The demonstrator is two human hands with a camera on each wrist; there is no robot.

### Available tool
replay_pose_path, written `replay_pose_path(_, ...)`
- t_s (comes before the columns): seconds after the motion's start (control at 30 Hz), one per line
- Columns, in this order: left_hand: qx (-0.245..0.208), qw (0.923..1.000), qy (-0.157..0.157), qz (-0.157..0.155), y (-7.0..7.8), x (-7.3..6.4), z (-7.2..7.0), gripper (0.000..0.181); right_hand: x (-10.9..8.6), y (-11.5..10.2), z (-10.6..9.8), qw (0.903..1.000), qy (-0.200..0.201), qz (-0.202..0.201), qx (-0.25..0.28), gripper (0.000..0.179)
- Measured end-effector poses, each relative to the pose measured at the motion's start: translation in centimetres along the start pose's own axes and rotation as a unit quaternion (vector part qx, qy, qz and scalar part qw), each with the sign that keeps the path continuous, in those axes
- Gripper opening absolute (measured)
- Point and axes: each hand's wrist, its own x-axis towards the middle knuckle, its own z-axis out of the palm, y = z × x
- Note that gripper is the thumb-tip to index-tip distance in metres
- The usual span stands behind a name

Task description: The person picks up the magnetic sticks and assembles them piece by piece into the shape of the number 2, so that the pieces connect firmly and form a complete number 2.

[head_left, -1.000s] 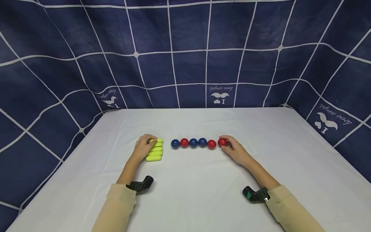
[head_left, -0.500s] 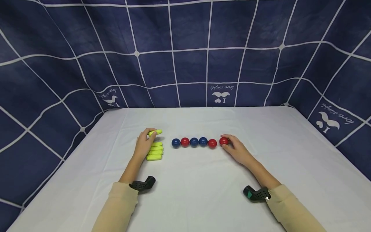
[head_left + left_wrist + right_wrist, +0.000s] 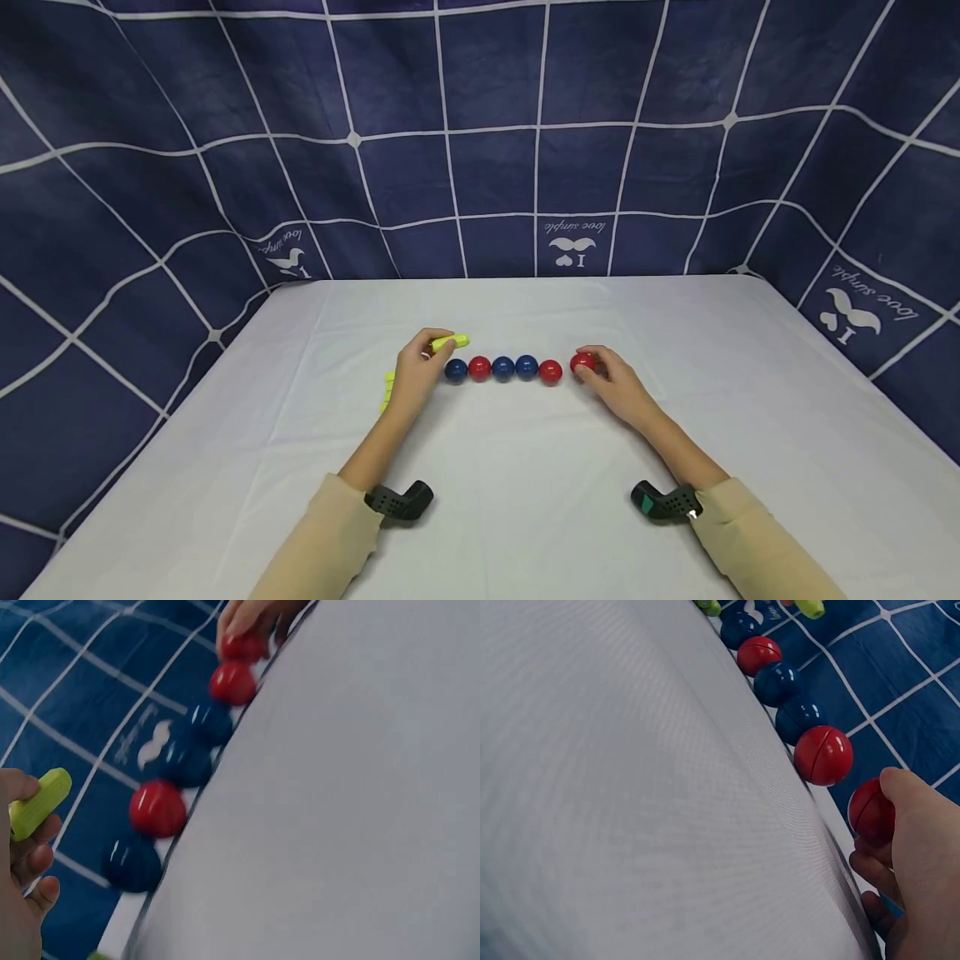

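My left hand [image 3: 414,372] pinches a short lime-yellow stick [image 3: 452,342] between thumb and fingers, raised behind the left end of a row of balls. In the left wrist view, the stick [image 3: 43,801] looks faceted, with blunt ends. At the right, my right hand [image 3: 618,387] grips a glossy red ball [image 3: 580,362] by its side. The right wrist view has that red ball [image 3: 871,813] under the thumb, a gap apart from the row's last red ball [image 3: 823,755]. Other lime-yellow sticks [image 3: 388,390] lie stacked side by side, mostly hidden behind my left hand.
Between the hands runs a row of blue and red balls, from a blue ball [image 3: 455,371] on the left to a red ball [image 3: 551,372] on the right. The white-covered table [image 3: 510,500] meets a blue grid-patterned curtain [image 3: 487,167] at its far edge.
My left hand has lifted one lime-yellow stick off the group and carried it right, behind the blue end ball. My right hand has shifted the red ball slightly right and back, widening the gap.
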Motion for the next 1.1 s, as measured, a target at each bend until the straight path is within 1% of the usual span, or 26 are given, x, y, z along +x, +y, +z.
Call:
replay_pose_path(0.07,-0.019,0.9996,-0.018,0.003,0.8,-0.6,1.0,0.02,0.0,0.0,0.0,1.0,-0.002,0.0,0.002,0.043)
replay_pose_path(0.13,-0.034,0.9985,-0.043,0.005,1.5,-1.3,2.0,0.019,0.1,0.0,0.0,1.0,-0.003,0.0,0.008,0.042)
replay_pose_path(0.23,-0.039,0.9955,-0.085,0.015,2.0,-2.4,3.5,0.019,0.0,0.0,-0.1,1.0,-0.006,0.0,0.007,0.041)
replay_pose_path(0.3,-0.034,0.9926,-0.115,0.018,1.9,-3.0,4.5,0.019,0.0,-0.1,-0.1,1.0,-0.007,0.002,0.005,0.041)
replay_pose_path(0.4,-0.019,0.9859,-0.165,0.022,1.2,-3.8,5.7,0.02,0.0,-0.1,-0.1,0.9999,-0.007,0.008,-0.001,0.041)
replay_pose_path(0.43,-0.015,0.9838,-0.178,0.022,0.9,-3.9,6.0,0.02,0.0,-0.1,-0.1,0.9999,-0.006,0.01,-0.002,0.041)
replay_pose_path(0.5,-0.017,0.9804,-0.196,0.012,0.4,-4.1,6.4,0.021,0.0,-0.1,0.0,0.9999,-0.005,0.014,0.001,0.041)
replay_pose_path(0.57,-0.03,0.9785,-0.204,0.0,0.0,-4.2,6.5,0.021,0.0,-0.2,0.0,0.9998,-0.003,0.018,0.007,0.04)
replay_pose_path(0.67,-0.054,0.9768,-0.205,-0.027,-0.2,-4.0,6.5,0.024,-0.2,-0.5,0.2,0.9993,0.006,0.019,0.031,0.038)
replay_pose_path(0.73,-0.069,0.9748,-0.207,-0.044,-0.1,-4.0,6.4,0.025,-0.5,-0.8,0.4,0.9986,0.013,0.012,0.05,0.035)
replay_pose_path(0.8,-0.082,0.9729,-0.208,-0.058,0.4,-4.0,6.2,0.025,-0.9,-1.2,0.8,0.9974,0.013,0.0,0.07,0.032)
replay_pose_path(0.87,-0.093,0.9714,-0.209,-0.065,1.0,-4.1,6.0,0.024,-1.2,-1.6,1.2,0.9959,0.003,-0.012,0.089,0.029)
replay_pose_path(0.93,-0.1,0.9706,-0.208,-0.069,1.8,-4.3,5.7,0.022,-1.5,-1.9,1.7,0.9946,-0.018,-0.02,0.1,0.027)
replay_pose_path(1.1,-0.086,0.9708,-0.209,-0.08,3.0,-4.7,5.0,0.02,-1.9,-2.2,2.6,0.9923,-0.067,-0.016,0.103,0.026)
